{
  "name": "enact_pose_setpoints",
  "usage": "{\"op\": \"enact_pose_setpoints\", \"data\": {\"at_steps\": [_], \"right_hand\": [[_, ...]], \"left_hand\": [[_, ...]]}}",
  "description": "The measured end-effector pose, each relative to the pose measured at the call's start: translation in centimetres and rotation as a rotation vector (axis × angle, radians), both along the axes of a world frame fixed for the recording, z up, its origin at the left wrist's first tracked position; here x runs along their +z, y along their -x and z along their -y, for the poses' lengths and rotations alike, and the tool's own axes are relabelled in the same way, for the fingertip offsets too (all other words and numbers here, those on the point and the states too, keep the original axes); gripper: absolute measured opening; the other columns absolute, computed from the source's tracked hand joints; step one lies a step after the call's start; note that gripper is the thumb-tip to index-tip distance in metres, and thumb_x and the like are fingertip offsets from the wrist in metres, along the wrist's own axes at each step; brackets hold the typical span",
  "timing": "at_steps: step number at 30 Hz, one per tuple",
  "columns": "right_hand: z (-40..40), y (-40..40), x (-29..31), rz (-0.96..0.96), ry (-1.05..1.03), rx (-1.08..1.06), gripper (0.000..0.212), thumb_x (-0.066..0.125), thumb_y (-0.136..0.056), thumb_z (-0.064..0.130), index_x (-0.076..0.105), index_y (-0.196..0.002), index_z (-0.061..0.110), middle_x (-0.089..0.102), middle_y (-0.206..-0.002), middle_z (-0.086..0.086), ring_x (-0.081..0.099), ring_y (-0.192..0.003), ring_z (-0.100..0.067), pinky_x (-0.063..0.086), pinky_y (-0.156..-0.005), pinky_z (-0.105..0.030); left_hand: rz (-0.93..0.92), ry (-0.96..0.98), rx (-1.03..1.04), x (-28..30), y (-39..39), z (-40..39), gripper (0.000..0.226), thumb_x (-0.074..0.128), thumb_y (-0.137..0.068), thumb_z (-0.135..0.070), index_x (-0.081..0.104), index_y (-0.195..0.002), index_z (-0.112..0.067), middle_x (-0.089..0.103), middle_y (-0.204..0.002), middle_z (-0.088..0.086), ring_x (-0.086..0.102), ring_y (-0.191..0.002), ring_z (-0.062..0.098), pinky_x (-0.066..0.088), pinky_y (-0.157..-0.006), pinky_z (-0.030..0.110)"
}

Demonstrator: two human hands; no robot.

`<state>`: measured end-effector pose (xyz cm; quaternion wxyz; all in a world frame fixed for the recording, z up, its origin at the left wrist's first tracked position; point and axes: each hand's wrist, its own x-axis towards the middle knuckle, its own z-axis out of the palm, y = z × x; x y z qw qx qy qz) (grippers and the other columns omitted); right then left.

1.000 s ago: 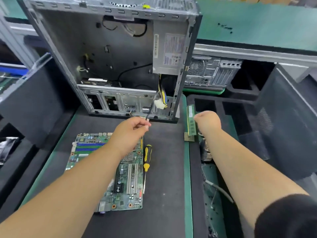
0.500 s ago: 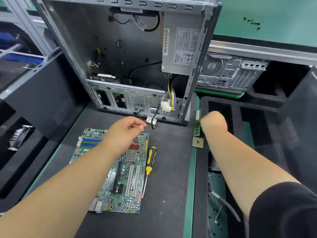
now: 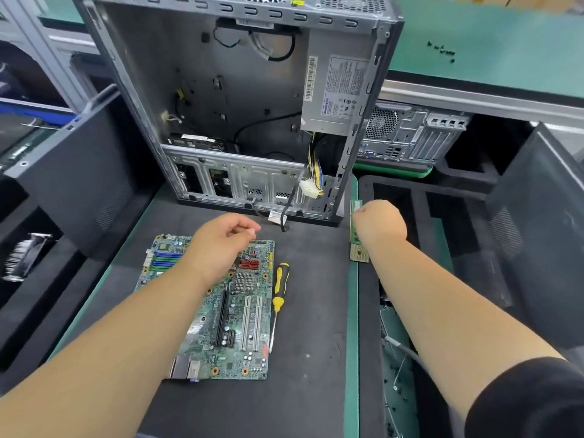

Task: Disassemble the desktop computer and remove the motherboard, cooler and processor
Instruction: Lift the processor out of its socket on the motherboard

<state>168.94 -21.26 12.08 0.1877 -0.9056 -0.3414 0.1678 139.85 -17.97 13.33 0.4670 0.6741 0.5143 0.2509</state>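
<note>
Nearest on the dark grey work mat [image 3: 309,358] lies the green motherboard [image 3: 227,314], flat, with blue memory slots at its far left and white expansion slots toward its right side. Just beside its right edge, apart from it, lies a yellow-and-black-handled screwdriver [image 3: 279,289], tip pointing near.

Above the far part of the board hovers the left hand [image 3: 221,245], its fingers loosely curled with thumb and forefinger close together; nothing can be seen between them. Just beyond its fingertips a black cable with a silver label [image 3: 278,218] hangs out of the case onto the mat.

At the mat's right edge lies a small square gold-backed processor [image 3: 359,253]. The right hand [image 3: 379,222] is just beyond it, fingers curled into a fist around a narrow green memory stick [image 3: 355,206], which shows above and below the hand.

Further off, the open grey metal computer case [image 3: 240,99] stands upright, its motherboard bay bare. The silver power supply [image 3: 335,96] sits in its upper right, with a yellow-and-black wire bundle ending in a white connector [image 3: 308,188] dangling below.

In the black foam tray [image 3: 420,197] on the right, a second grey computer tower [image 3: 414,137] lies at the far end. At far left a finned metal cooler [image 3: 25,256] rests in another foam tray.
</note>
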Motion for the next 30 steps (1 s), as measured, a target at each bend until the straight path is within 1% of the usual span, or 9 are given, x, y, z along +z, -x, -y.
{"op": "enact_pose_setpoints", "data": {"at_steps": [4,10,13,15,18,20,23,27,30], "right_hand": [[1.7,3.5,0.5,0.034,0.016,0.057,0.014,0.046,-0.087,0.011,0.058,-0.080,0.012,0.064,-0.087,-0.013,0.051,-0.074,-0.029,0.050,-0.073,-0.032],[3.5,10.1,0.4,-0.027,-0.048,0.053,0.018,0.051,-0.083,0.021,0.069,-0.081,0.019,0.070,-0.083,0.000,0.063,-0.081,-0.027,0.048,-0.068,-0.028],[3.4,13.5,0.1,-0.076,-0.102,0.143,0.019,0.053,-0.088,0.024,0.069,-0.078,0.019,0.071,-0.082,0.002,0.065,-0.080,-0.024,0.052,-0.068,-0.030],[3.0,15.9,-0.3,-0.148,-0.144,0.220,0.017,0.057,-0.090,0.025,0.070,-0.078,0.024,0.070,-0.081,0.005,0.065,-0.077,-0.021,0.053,-0.068,-0.031],[2.1,19.5,-1.0,-0.205,-0.174,0.319,0.010,0.065,-0.088,0.029,0.071,-0.080,0.029,0.068,-0.083,0.010,0.062,-0.077,-0.014,0.048,-0.070,-0.027],[1.4,21.3,-1.7,-0.205,-0.161,0.337,0.007,0.068,-0.085,0.032,0.070,-0.078,0.032,0.066,-0.078,0.013,0.062,-0.077,-0.012,0.050,-0.072,-0.027],[0.9,23.1,-2.4,-0.187,-0.082,0.301,0.010,0.070,-0.082,0.043,0.068,-0.082,0.033,0.063,-0.075,0.013,0.064,-0.081,-0.015,0.056,-0.077,-0.034],[0.7,23.9,-2.6,-0.082,-0.039,0.192,0.020,0.071,-0.078,0.053,0.066,-0.089,0.037,0.068,-0.086,0.012,0.065,-0.093,-0.020,0.052,-0.090,-0.041],[0.5,24.1,-2.7,-0.075,-0.004,0.169,0.022,0.071,-0.078,0.055,0.057,-0.076,0.038,0.066,-0.084,0.014,0.064,-0.093,-0.019,0.045,-0.097,-0.043]], "left_hand": [[0.018,0.000,-0.027,-0.5,2.2,-0.6,0.020,0.060,-0.092,-0.027,0.069,-0.089,-0.044,0.068,-0.091,-0.009,0.064,-0.084,0.009,0.046,-0.066,0.019],[-0.040,-0.080,0.038,-1.4,6.6,-1.7,0.016,0.060,-0.092,-0.022,0.067,-0.091,-0.036,0.063,-0.092,-0.009,0.058,-0.080,0.003,0.039,-0.067,0.015],[-0.200,-0.154,0.107,-2.0,9.5,-2.5,0.016,0.063,-0.090,-0.021,0.064,-0.103,-0.029,0.060,-0.105,-0.004,0.059,-0.085,0.009,0.048,-0.075,0.026],[-0.353,-0.176,0.173,-2.5,11.4,-3.1,0.031,0.068,-0.086,-0.024,0.061,-0.116,-0.024,0.055,-0.116,0.003,0.061,-0.093,0.021,0.052,-0.084,0.037],[-0.496,-0.124,0.245,-3.4,13.8,-3.7,0.044,0.071,-0.083,-0.032,0.057,-0.124,-0.020,0.053,-0.120,0.008,0.060,-0.096,0.028,0.048,-0.077,0.034],[-0.497,-0.060,0.227,-4.2,14.8,-4.1,0.045,0.072,-0.084,-0.034,0.057,-0.123,-0.016,0.058,-0.117,0.008,0.061,-0.092,0.026,0.045,-0.072,0.031],[-0.465,-0.009,0.191,-5.0,15.7,-4.5,0.035,0.070,-0.084,-0.032,0.062,-0.113,-0.015,0.069,-0.102,0.003,0.064,-0.091,0.022,0.051,-0.077,0.031],[-0.407,0.017,0.175,-5.5,16.2,-4.8,0.025,0.070,-0.083,-0.029,0.063,-0.105,-0.019,0.070,-0.094,-0.003,0.064,-0.088,0.019,0.052,-0.079,0.031],[-0.380,0.012,0.160,-5.8,16.3,-5.0,0.020,0.069,-0.084,-0.026,0.062,-0.101,-0.019,0.068,-0.089,-0.006,0.064,-0.083,0.017,0.049,-0.074,0.029]]}}
